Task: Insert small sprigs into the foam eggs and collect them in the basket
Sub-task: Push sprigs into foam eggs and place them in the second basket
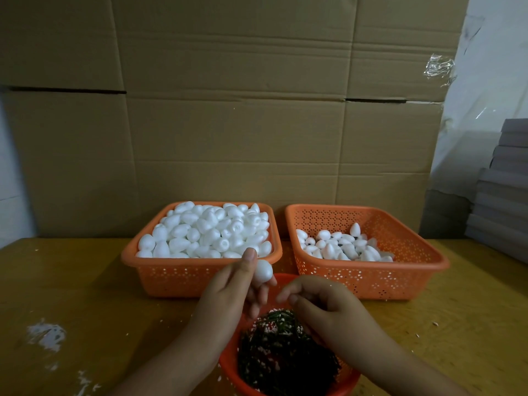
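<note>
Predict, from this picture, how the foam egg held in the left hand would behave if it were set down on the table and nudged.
The foam egg looks rounded and smooth, so it would probably roll, likely in a curve. The left hand holds it with fingertips alone, suggesting it is very light. White crumbs on the table hint that the foam dents or sheds easily.

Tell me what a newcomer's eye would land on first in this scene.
The left orange basket, heaped to the rim with white foam eggs, stands out first, beside the right basket holding only a shallow layer of eggs. In front of them, the left hand holds up a single foam egg, while the right hand hovers with curled fingers over a round orange bowl of dark green sprigs at the table's near edge.
</note>
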A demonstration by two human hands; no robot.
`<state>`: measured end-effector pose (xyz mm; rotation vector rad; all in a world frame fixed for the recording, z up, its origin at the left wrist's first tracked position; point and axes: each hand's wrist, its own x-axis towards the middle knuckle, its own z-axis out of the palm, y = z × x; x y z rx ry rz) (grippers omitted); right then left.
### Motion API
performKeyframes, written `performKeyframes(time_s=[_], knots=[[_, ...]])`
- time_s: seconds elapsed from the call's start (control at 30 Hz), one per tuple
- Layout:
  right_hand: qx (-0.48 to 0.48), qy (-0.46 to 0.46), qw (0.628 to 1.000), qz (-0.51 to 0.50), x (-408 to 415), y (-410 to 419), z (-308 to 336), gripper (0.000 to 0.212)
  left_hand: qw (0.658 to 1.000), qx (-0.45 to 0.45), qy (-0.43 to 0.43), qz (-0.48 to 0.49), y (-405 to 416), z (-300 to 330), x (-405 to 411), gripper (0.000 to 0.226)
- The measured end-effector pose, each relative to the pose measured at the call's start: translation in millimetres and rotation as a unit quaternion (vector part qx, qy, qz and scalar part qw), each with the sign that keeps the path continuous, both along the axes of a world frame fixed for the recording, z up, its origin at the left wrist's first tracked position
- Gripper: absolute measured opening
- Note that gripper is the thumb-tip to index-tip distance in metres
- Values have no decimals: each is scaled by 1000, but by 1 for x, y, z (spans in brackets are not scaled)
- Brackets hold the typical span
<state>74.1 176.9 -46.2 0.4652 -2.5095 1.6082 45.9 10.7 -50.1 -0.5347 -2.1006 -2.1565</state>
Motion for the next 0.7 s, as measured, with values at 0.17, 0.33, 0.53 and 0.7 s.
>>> performKeyframes(time_s=[0.17,0.33,0.53,0.7], knots=[[4,-3,1000,3,1,0,0,23,999,-28,16,0,-1,-3,-2,49],[-3,-15,1000,13,2,0,1,22,999,-40,20,-13,-2,-5,-4,45],[9,-29,1000,4,3,0,3,22,1000,-26,12,-13,-1,-4,-4,22],[5,-31,999,2,4,-1,4,24,1000,-9,-4,-10,-2,-6,-4,24]])
